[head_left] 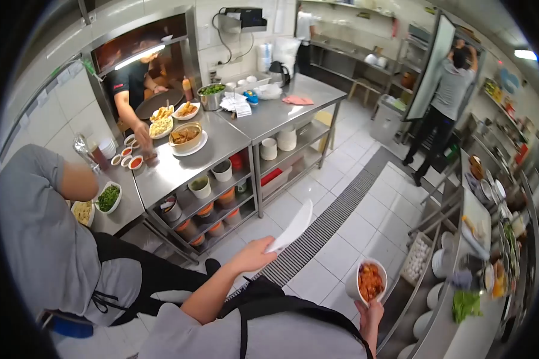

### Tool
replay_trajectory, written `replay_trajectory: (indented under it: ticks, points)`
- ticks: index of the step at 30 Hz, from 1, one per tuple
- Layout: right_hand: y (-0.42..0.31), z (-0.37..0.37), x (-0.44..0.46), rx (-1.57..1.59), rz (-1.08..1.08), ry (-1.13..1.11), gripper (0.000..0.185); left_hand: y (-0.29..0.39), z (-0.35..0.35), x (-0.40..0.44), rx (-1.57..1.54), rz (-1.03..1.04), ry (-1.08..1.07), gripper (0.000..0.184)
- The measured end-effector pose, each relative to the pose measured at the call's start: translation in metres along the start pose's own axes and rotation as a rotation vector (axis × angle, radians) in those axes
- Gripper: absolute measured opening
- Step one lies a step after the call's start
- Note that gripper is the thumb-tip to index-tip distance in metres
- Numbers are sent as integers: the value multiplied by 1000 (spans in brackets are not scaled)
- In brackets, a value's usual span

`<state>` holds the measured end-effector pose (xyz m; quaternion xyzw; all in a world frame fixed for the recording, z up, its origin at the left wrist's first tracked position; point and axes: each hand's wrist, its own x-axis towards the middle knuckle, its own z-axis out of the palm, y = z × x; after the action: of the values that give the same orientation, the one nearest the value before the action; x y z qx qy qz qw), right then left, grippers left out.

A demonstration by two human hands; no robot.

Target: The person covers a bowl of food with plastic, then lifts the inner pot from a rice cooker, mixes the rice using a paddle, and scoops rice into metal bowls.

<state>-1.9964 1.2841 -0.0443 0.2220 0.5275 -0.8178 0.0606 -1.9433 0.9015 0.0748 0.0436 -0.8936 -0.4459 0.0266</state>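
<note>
My left hand [254, 254] grips the edge of a white plate [293, 228], which is tilted on its side over the floor. Lower right, my right hand [371, 312] holds a white bowl [351, 286] from below, and reddish-orange food [371, 281] fills it. Plate and bowl are apart. On the steel counter [218, 139] ahead stand a bowl of brown food [185, 136] on a white plate, oval dishes of food [161, 127] and small cups of red sauce [136, 162].
A co-worker in grey [48, 239] stands close at left. Another person's arm [129, 116] reaches through the hatch onto the counter. Someone stands at an open fridge [452, 84]. A steel counter with leafy greens [466, 305] runs along the right. A floor grate [341, 221] crosses the tiles.
</note>
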Motion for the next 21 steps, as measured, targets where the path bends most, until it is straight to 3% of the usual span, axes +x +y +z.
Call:
replay_trajectory:
  ticks: [8, 14, 21]
  points:
    - [-65, 252, 219, -48, 216, -476, 37, -22, -6, 141, -17, -285, 75, 31]
    - [-83, 429, 324, -90, 319, -718, 30, -40, -34, 293, 9, -287, 144, 31]
    - [-87, 629, 421, -232, 336, -931, 25, -19, -81, 368, -85, -490, 365, 28]
